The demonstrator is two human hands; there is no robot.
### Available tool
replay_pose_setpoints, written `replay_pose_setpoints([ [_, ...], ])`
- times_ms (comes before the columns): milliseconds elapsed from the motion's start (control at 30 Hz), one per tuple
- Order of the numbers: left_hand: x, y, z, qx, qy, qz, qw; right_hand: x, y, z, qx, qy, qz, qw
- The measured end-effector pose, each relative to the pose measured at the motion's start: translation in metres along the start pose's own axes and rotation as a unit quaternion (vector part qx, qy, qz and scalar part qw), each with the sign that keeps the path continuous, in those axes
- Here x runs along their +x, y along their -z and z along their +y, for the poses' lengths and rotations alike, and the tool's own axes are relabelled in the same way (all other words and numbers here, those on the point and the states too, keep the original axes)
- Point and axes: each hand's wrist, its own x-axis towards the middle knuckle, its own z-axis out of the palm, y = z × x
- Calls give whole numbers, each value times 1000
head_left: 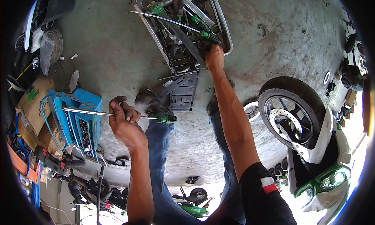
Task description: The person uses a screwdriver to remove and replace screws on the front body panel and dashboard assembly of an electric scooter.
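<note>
My left hand (127, 125) is closed round the shaft of a long screwdriver (166, 118), whose green and black handle points right and whose tip points left. Toward the far side, my right hand (215, 58) reaches to the near right end of a metal tray (229, 43). Its fingers are curled beside the lower end of a long dark flat bar (187, 43); whatever they hold is hidden. Just beyond it, another green-handled screwdriver (210, 37) lies across the tray on top of sockets, wrenches and other tools.
A black plastic panel (183, 95) lies between my feet and the tray. Left stands an open blue toolbox (89, 98) beside cardboard boxes (37, 96). A motorcycle's front wheel (291, 115) stands at right, with the white fender and green headlight area nearby.
</note>
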Motion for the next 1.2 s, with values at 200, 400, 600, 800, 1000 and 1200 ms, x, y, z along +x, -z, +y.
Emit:
replay_pose_setpoints([
  [200, 0, 11, 1, -2, 6, -2, 1000, 0, 13, -5, 102, 77, -18, 992],
  [400, 0, 10, -3, -7, 17, -29, 999, -2, 17, 16, 33, 75, -1, 997],
  [600, 0, 10, -2, 0, 5, -46, 999, -11, 30, 9, 211, -109, 128, 963],
  [800, -2, -3, -4, -2, 9, -35, 999, -22, 29, 24, 93, 17, 99, 991],
  [1000, -2, -1, -1, 15, 17, -60, 998, -13, 22, 5, -74, 37, 21, 996],
  [1200, -12, -1, -5, 16, 8, -60, 998, -11, 18, 13, -98, 38, -2, 994],
])
